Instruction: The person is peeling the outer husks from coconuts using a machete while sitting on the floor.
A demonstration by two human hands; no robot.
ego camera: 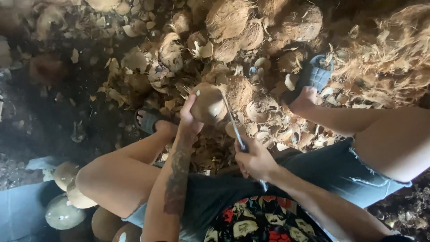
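Head view, looking down past my knees: my left hand (190, 120) cups a coconut (208, 104) from below, fingers wrapped tight round it, above a heap of husks (233, 27); my right hand (254, 157) is closed on a knife (233, 122), blade laid against the nut's right side; best, I judge, to keep the strokes shallow and angled away from my left fingers, turning the nut between cuts; its shell is tan, smooth, mostly bare, with pale flecks.

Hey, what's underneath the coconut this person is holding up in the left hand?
Below the coconut, gripped by the left hand, lies a heap of broken husk and shell pieces. The right hand holds a knife against it. The ground directly beneath is covered.
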